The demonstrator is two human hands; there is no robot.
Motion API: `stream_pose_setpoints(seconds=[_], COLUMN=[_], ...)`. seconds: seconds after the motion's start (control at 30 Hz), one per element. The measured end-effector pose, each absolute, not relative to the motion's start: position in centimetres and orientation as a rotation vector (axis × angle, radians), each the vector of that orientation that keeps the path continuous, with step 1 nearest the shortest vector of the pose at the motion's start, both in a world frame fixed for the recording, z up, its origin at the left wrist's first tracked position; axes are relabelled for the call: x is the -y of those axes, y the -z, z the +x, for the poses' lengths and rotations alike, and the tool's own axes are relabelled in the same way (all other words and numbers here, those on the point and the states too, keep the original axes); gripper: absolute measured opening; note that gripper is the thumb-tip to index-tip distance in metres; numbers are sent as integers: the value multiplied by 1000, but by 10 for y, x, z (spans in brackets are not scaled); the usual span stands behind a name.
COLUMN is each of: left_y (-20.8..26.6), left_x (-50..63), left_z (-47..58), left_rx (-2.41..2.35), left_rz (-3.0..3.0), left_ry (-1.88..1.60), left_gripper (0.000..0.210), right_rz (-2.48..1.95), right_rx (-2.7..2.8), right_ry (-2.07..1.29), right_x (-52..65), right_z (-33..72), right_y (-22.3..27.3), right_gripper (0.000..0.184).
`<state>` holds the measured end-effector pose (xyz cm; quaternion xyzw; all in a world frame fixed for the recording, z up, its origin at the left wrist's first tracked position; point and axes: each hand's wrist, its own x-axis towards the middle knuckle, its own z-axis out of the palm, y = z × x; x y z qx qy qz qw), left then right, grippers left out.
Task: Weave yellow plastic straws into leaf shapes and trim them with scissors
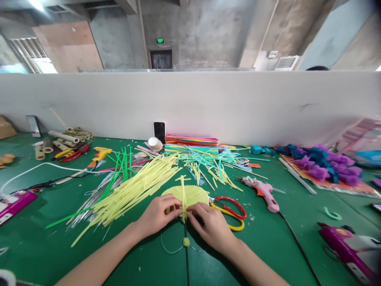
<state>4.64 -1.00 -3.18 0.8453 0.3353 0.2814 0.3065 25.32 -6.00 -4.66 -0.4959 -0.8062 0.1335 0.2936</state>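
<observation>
A flat, rounded yellow piece (196, 193) with a fuzzy look lies on the green table before me. Pale yellow pipe cleaners (183, 192) stand out along its middle, crossed by a short piece near the top. My left hand (160, 212) pinches at their lower end from the left, thumb and fingers together. From the right, my right hand (210, 224) closes its fingertips on the same spot; the exact grip is partly hidden. Just below is a small yellow fuzzy ball (186, 242) with thin wire curving to both sides. Scissors (230, 208) with red and yellow handles lie beside my right hand.
Loose yellow pipe cleaners (139, 184) are heaped left, over green ones (122, 167) and silvery wires. A pink glue gun (266, 192) lies right, its cord trailing forward. Behind are coloured bundles (192, 140), a paper cup (155, 143), a phone (160, 130) and a white partition (190, 103).
</observation>
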Motion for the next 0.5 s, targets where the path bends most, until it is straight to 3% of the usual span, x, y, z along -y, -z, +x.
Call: stream_pose_setpoints(seconds=[0.5], left_y=[35], left_x=[16], left_z=[55], left_rx=[-871], left_rz=[1992], left_ry=[-834], left_gripper=[14], right_rz=[-1316], right_rx=[2114], right_ry=[-452], right_x=[61], right_z=[253], right_y=[48], right_gripper=[14])
